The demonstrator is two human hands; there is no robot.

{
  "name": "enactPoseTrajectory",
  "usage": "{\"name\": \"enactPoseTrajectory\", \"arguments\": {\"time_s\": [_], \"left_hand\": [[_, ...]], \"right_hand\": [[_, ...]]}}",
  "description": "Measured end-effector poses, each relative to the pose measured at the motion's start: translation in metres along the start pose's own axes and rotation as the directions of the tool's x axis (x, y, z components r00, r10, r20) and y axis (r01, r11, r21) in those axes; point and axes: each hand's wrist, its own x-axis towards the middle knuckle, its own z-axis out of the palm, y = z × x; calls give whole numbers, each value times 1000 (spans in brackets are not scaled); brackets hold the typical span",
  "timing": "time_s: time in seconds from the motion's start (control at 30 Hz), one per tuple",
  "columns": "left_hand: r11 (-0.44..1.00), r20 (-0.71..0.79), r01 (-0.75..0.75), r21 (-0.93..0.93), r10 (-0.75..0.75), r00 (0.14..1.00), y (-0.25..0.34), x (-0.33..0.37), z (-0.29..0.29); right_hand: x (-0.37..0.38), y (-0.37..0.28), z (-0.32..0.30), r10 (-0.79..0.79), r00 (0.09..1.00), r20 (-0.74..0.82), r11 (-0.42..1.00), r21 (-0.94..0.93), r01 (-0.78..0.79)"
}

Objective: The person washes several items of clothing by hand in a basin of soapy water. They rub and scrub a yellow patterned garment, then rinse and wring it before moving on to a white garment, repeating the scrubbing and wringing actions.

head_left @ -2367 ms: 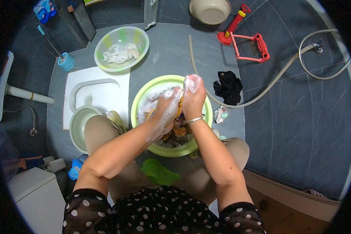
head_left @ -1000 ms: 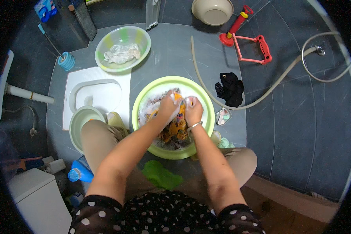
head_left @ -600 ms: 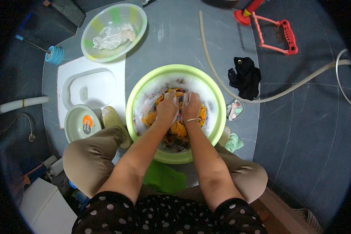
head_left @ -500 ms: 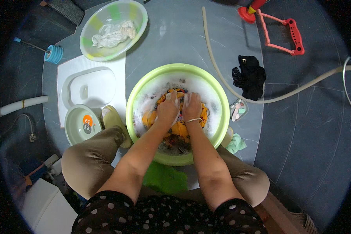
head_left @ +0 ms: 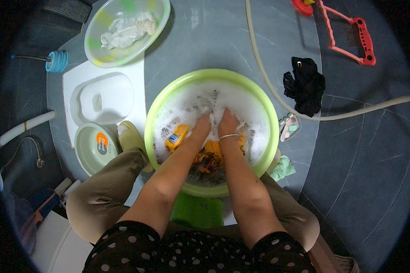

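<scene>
A lime-green basin (head_left: 272, 136) full of white suds stands between my knees. In it lies a soaked yellow garment (head_left: 176, 138) with dark patterned patches, partly under the foam and murky water. My left hand (head_left: 202, 125) is pushed down into the suds near the middle of the basin, over the garment. Close beside it my right hand (head_left: 228, 121) dips in too, a bangle (head_left: 229, 135) on its wrist. Foam covers the fingers of both hands, so their grip on the cloth is hidden.
A striped tub (head_left: 92, 50) holding white cloth (head_left: 127, 32) stands far left, by a squat toilet (head_left: 73, 86) and a small pale basin (head_left: 84, 154). On the right lie a hose (head_left: 259, 63), black cloth (head_left: 307, 86), a soap box (head_left: 289, 128) and mint-green cloth (head_left: 282, 167).
Both hands have sunk from the top of the garment into the suds. The upper part of the yellow cloth has gone under the foam. The view has shifted slightly.
</scene>
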Motion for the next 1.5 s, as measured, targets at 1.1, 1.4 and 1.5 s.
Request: {"name": "enactPoseTrajectory", "arguments": {"time_s": [1.1, 1.4, 1.5], "left_hand": [[419, -443, -455, -786, 132, 887, 156, -239, -260], [-30, -123, -122, -992, 420, 899, 148, -271, -266], [-132, -109, -70, -989, 311, 944, 157, -285, -264]], "right_hand": [[-79, -168, -255, 118, 948, -294, 350, 906, 238], [-148, -213, -255, -271, 851, -450, 657, 560, 505], [-129, -211, -246, -224, 781, -583, 662, 497, 561]]}}
